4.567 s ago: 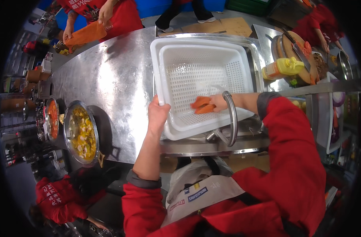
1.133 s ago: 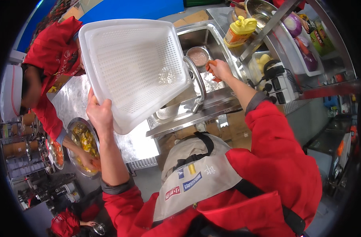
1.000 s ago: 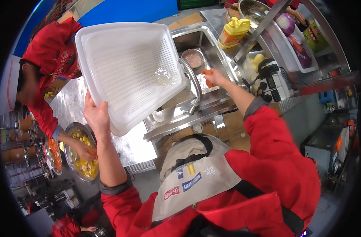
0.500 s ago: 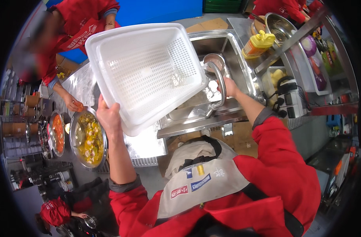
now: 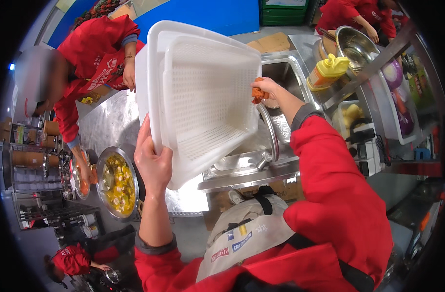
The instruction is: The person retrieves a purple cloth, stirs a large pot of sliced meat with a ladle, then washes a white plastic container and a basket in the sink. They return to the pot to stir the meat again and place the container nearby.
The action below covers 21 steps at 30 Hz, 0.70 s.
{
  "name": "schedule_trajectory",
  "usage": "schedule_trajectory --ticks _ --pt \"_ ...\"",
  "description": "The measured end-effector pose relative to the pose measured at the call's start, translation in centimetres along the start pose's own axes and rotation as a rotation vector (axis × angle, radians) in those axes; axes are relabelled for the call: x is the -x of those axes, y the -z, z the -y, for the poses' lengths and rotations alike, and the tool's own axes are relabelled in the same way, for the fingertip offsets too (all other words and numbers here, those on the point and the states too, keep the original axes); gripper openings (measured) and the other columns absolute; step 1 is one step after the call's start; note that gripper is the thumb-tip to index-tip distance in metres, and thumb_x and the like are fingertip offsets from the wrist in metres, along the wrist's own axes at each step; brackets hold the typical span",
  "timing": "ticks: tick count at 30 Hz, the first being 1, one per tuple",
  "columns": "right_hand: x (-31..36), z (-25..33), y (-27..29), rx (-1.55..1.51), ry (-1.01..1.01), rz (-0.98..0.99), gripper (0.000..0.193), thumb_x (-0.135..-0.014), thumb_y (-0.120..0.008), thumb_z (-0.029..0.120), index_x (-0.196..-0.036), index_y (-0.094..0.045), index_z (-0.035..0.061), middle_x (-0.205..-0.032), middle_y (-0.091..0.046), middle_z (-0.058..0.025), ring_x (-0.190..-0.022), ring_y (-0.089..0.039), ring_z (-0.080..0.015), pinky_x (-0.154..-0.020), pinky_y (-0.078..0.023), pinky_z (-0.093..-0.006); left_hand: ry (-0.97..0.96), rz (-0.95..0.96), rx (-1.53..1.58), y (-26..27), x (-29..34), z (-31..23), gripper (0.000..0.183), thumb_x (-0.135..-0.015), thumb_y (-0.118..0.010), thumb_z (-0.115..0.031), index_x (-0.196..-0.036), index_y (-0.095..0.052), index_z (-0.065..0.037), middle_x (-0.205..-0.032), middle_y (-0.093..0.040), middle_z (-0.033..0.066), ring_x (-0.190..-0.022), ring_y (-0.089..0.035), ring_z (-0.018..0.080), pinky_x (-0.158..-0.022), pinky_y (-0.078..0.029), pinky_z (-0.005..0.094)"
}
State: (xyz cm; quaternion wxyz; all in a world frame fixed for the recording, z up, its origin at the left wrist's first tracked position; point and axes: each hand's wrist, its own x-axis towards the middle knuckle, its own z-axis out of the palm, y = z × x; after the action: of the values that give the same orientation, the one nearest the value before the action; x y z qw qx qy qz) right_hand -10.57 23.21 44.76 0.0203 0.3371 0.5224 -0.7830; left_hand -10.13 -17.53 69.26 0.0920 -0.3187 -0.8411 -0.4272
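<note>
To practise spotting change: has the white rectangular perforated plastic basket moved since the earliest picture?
Yes, leftward: the basket then reached right past the curved silver metal tap; now it lies mostly left of it.

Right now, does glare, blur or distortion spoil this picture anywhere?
Head view: white glare on the steel counter below the white basket; bright glints around the sink; edges bow near the black rim; left hand and right hand look fairly sharp.
</note>
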Motion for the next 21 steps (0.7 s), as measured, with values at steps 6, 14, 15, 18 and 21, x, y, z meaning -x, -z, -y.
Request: schedule_trajectory --ticks 6,14,15,18,21 --pt "-0.5 2.4 -0.9 -0.139 0.1 0.009 0.019 -0.097 -0.056 0.011 -0.082 -0.047 0.0033 -0.06 -0.049 -0.0119 -0.047 -0.047 -0.0221 -0.045 -0.045 -0.0405 -0.241 0.052 -0.129 0.8 -0.1 -2.6 0.014 -0.062 -0.052 0.013 -0.075 -0.058 0.013 -0.145 -0.05 0.0263 -0.138 -0.045 0.0446 -0.114 -0.036 0.0457" --pt "0.1 6.5 -2.0 -0.164 0.291 -0.097 0.036 -0.1 -0.053 0.029 -0.071 -0.051 0.0069 -0.059 -0.053 -0.0082 -0.045 -0.047 -0.0176 -0.04 -0.033 -0.0282 -0.551 -0.025 -0.205 1.9 -0.2 -4.1 0.015 -0.065 -0.061 0.018 -0.066 -0.049 0.01 -0.142 -0.05 0.0305 -0.134 -0.045 0.054 -0.112 -0.035 0.0644" --pt "0.5 7.1 -2.1 -0.179 0.307 -0.114 0.033 -0.099 -0.055 0.028 -0.074 -0.052 0.0064 -0.059 -0.054 -0.0078 -0.044 -0.047 -0.0179 -0.04 -0.034 -0.0287 -0.573 -0.024 -0.218 2.3 0.0 -4.4 0.024 -0.066 -0.065 0.017 -0.062 -0.043 0.008 -0.14 -0.052 0.0306 -0.133 -0.046 0.0534 -0.111 -0.034 0.0675" --pt "1.7 8.7 -2.3 -0.242 0.372 -0.123 0.027 -0.099 -0.058 0.027 -0.085 -0.053 0.0044 -0.061 -0.056 -0.0084 -0.043 -0.046 -0.017 -0.04 -0.037 -0.03 -0.657 -0.024 -0.265 3.1 0.3 -5.6 0.033 -0.067 -0.067 0.016 -0.058 -0.038 0.006 -0.138 -0.054 0.031 -0.133 -0.046 0.0535 -0.11 -0.034 0.0699" --pt "2.5 9.8 -2.8 -0.339 0.407 -0.04 0.025 -0.1 -0.057 0.025 -0.092 -0.053 0.0022 -0.064 -0.057 -0.0087 -0.044 -0.046 -0.0161 -0.043 -0.043 -0.0308 -0.706 -0.039 -0.276 3.8 0.5 -6.4 0.017 -0.063 -0.059 0.018 -0.061 -0.044 0.011 -0.135 -0.055 0.0305 -0.131 -0.048 0.0543 -0.108 -0.038 0.0678"
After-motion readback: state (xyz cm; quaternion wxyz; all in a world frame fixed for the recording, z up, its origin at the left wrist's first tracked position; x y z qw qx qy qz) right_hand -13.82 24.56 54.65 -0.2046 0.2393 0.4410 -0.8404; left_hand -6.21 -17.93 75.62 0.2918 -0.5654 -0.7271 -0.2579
